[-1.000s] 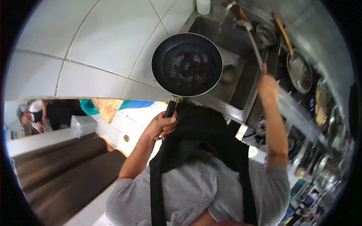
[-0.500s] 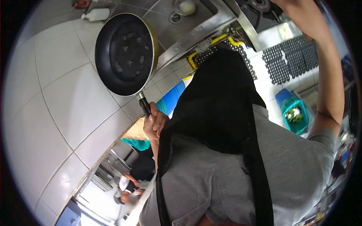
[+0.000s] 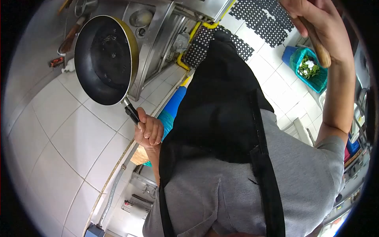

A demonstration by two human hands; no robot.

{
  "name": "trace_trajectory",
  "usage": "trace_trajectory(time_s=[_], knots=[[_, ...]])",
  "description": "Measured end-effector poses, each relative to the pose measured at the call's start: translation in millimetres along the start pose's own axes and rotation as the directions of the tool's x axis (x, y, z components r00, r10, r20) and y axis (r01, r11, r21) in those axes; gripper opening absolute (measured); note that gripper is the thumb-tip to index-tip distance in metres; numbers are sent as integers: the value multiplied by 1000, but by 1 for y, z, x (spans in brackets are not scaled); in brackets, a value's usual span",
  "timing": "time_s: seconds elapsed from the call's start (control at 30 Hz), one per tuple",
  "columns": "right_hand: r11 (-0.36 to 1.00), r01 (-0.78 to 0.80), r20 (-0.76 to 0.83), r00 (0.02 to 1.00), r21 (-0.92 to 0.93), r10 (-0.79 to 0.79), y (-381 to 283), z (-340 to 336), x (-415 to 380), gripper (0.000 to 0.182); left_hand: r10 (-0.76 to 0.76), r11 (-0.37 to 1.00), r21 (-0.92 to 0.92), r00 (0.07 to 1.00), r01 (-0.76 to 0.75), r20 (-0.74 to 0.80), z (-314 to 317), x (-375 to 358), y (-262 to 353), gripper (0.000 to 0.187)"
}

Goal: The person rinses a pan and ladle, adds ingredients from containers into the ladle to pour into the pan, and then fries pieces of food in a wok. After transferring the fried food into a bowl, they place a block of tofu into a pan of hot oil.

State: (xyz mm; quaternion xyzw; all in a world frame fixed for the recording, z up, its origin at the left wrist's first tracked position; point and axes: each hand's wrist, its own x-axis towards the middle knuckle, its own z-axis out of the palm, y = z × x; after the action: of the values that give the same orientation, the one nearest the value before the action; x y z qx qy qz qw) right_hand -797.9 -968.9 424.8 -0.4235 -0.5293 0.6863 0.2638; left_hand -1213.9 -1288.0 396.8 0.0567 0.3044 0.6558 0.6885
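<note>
I see big white tiles [image 3: 71, 134] down the left side. A grey shirt [image 3: 300, 150] fills much of the bottom, and a black apron [image 3: 213, 118] hangs over the front of it. The pan [image 3: 104, 59] is up in the air in front of the tiles, close to the metal sink [image 3: 152, 51]. I can see into its black inside, which has wet spots, and its side is yellow. Dark mats [image 3: 272, 27] with holes lie on the floor at the top right.

The right hand [image 3: 329, 31] is up high, partly cut off by the edge of my view. Its fingers curl shut around a wooden handle [image 3: 321, 53]; I can't tell what is on the other end. Below it, a bin with a green bag [image 3: 319, 81] holds green leaves [image 3: 310, 69] and white bits.

The left hand [image 3: 149, 132] squeezes the pan's black handle [image 3: 132, 112], fingers wrapped tight. A round bowl [image 3: 141, 18] sits in the sink, and a little white bottle [image 3: 69, 66] peeks out beside the pan.
</note>
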Motion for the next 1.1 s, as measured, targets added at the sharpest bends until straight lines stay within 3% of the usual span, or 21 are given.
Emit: trace_trajectory(time_s=[0.2, 0.43, 0.5, 0.57, 0.67, 0.73, 0.9, 0.97, 1.1], knots=[[933, -4, 39, 999, 359, -11, 20, -77, -39, 66, -127, 987, 99, 992, 125, 20, 50, 53, -45, 24], [703, -8, 64, 996, 711, -53, 28, -210, -69, 68, -205, 968, 164, 977, 192, 63, 131, 143, -120, 28], [776, 153, -209, 978, 612, -28, 41, -240, -77, 70, -218, 963, 180, 972, 201, 83, 164, 183, -150, 28], [751, 133, -248, 968, 646, 43, 51, -294, -89, 67, -217, 975, 92, 955, 203, 201, 196, 227, -191, 19], [778, 131, -347, 930, 615, 118, 65, -364, -93, 58, -265, 962, 121, 943, 245, 201, 245, 297, -241, 22], [763, 76, -414, 872, 642, 262, 76, -401, -94, 58, -286, 956, 131, 929, 261, 235, 273, 339, -265, 22], [674, 99, -473, 785, 732, 399, 109, -471, -92, 55, -372, 928, 139, 878, 346, 302, 338, 446, -301, 19], [636, 111, -486, 747, 764, 453, 122, -486, -87, 55, -377, 924, 156, 903, 350, 206, 358, 482, -309, 17], [516, 73, -415, 695, 853, 587, 136, -511, -79, 57, -441, 889, 222, 880, 401, 176, 382, 548, -313, 13]])
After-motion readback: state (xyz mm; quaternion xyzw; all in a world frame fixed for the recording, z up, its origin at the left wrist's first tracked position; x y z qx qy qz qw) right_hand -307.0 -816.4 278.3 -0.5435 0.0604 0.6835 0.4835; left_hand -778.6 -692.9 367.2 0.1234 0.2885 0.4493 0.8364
